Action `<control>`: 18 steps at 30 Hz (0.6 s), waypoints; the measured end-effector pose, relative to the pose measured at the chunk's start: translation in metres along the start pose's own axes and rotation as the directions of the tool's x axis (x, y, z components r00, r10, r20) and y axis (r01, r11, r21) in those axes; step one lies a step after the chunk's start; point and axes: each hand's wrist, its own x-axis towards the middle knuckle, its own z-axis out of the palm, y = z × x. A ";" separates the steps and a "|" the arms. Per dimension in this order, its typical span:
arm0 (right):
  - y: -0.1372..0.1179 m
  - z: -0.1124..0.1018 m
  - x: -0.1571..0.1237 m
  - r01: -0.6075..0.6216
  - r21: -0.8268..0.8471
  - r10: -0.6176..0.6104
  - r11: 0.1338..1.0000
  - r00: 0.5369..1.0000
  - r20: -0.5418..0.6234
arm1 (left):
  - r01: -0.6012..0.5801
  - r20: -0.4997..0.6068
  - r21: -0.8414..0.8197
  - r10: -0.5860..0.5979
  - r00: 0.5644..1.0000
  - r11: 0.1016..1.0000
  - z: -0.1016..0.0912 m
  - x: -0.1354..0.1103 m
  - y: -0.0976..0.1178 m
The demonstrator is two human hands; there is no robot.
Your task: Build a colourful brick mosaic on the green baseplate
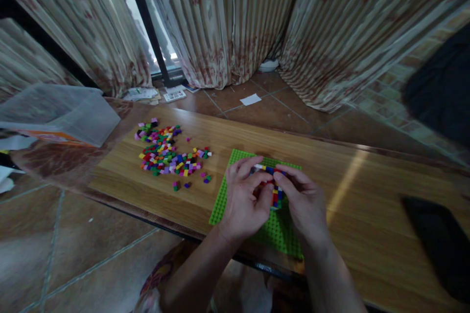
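Note:
A green studded baseplate (281,234) lies on the wooden table in front of me. On it stands a block of toy bricks (276,199) in red, blue, yellow and white, partly covered by my fingers. My left hand (246,195) reaches over its left side, thumb and fingers curled together near the top; whatever they pinch is too small to make out. From the right, my right hand (303,198) has its bent fingers against the upper right of the bricks, the tips close to those of the left hand.
Many loose coloured bricks (165,154) are spread on the table (352,234) to the left. A clear plastic bin (62,112) stands beyond them at far left. A dark tablet-like object (436,239) lies at right. Curtains (220,19) hang behind the table.

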 end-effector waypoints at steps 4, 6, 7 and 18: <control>0.001 -0.001 0.000 0.013 0.007 -0.013 1.000 1.000 0.023 | 0.005 -0.005 0.000 -0.005 1.000 1.000 0.001 0.000 0.000; 0.001 -0.001 0.000 0.019 0.009 -0.020 1.000 0.999 0.037 | 0.009 -0.007 -0.004 -0.009 1.000 1.000 0.001 -0.001 -0.001; 0.002 -0.002 0.000 0.023 0.005 -0.024 1.000 0.999 0.040 | 0.010 -0.009 -0.008 -0.010 1.000 1.000 0.001 -0.001 -0.001; 0.001 -0.004 -0.001 0.031 -0.005 -0.031 1.000 0.997 0.067 | 0.020 -0.033 -0.069 -0.022 0.999 0.997 0.002 -0.002 -0.002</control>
